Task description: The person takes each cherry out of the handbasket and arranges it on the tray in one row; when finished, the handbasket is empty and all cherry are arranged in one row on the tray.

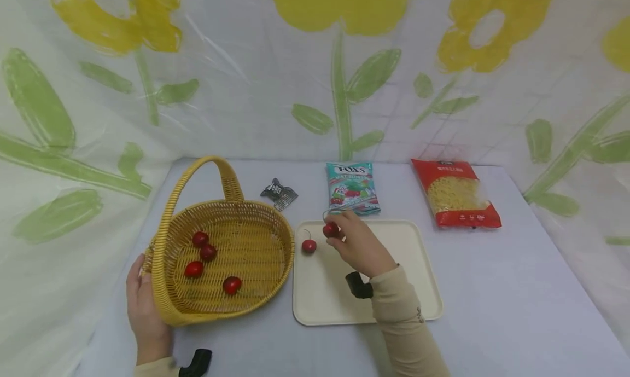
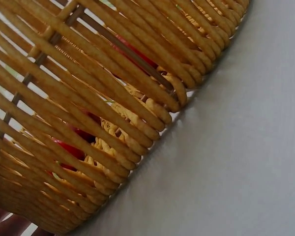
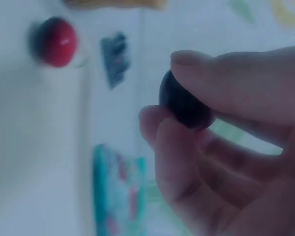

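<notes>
Your right hand (image 1: 361,248) pinches a small round red cherry (image 1: 331,230) between thumb and fingertips, fingers curled close around it; in the right wrist view the cherry (image 3: 186,105) looks dark against your fingertips (image 3: 221,73), which cover part of it. A thin stem curves up from the fruit just above your pinch. The hand hovers over the far left part of the cream rectangular plastic tray (image 1: 413,289), with your beige sleeve (image 1: 401,322) lying across the tray's near half.

Just to the left of your pinch, a second red cherry with a stem (image 1: 308,246) lies on the tray, close to but apart from your fingers. Beyond your pinch, just past the tray's far edge, lies the teal sweet packet with red and white print (image 1: 351,186). Further right of it, well apart from your hand, lies the red packet of yellow noodles (image 1: 455,193). Left of the teal packet sits a small black crumpled wrapper (image 1: 279,193).

Your left hand (image 1: 145,306) rests against the near left outer wall of the yellow woven wicker basket with a hoop handle (image 1: 169,289), fingers laid along the rim; how tightly they curl I cannot tell. Four red cherries (image 1: 207,251) lie inside the basket, across the wall from that hand. Everything stands on the pale grey table (image 1: 517,311).
</notes>
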The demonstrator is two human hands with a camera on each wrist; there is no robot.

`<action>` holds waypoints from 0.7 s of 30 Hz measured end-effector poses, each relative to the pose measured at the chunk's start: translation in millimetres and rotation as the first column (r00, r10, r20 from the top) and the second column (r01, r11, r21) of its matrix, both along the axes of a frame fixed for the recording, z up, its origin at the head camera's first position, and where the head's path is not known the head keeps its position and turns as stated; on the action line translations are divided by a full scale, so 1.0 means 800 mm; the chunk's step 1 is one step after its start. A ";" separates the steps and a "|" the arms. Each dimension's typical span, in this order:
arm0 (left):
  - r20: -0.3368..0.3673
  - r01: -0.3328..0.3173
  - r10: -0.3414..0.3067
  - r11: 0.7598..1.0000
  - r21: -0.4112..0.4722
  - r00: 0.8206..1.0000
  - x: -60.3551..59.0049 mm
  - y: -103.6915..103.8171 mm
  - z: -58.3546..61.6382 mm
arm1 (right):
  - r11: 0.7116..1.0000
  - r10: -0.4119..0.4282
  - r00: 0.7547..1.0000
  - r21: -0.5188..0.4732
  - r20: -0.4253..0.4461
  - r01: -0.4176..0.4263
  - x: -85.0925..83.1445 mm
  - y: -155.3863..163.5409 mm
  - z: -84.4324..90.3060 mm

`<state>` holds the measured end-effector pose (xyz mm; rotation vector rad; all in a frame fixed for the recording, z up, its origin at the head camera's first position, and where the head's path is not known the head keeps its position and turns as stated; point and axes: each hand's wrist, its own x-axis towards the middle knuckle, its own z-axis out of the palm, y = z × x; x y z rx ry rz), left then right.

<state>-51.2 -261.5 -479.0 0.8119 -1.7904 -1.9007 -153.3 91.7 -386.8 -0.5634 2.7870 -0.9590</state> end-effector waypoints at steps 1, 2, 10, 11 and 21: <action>-0.005 0.000 0.000 1.000 0.006 1.000 0.000 -0.002 0.000 | 1.000 -0.019 1.000 0.014 0.013 0.019 -0.001 0.002 -0.007; -0.010 0.006 -0.006 1.000 0.012 1.000 0.000 -0.003 0.000 | 0.999 -0.043 0.998 0.023 0.035 0.042 -0.002 0.003 -0.014; -0.027 0.016 -0.015 1.000 0.019 1.000 0.000 -0.005 -0.001 | 0.991 -0.102 0.986 0.095 0.134 0.089 -0.010 0.003 -0.069; -0.025 0.014 -0.014 1.000 0.019 1.000 0.000 -0.005 -0.001 | 0.991 -0.097 0.987 0.104 0.130 0.084 -0.010 0.003 -0.074; -0.033 0.010 -0.010 1.000 0.015 0.999 0.000 -0.003 -0.003 | 0.986 -0.088 0.995 0.150 0.056 0.079 -0.008 -0.005 -0.080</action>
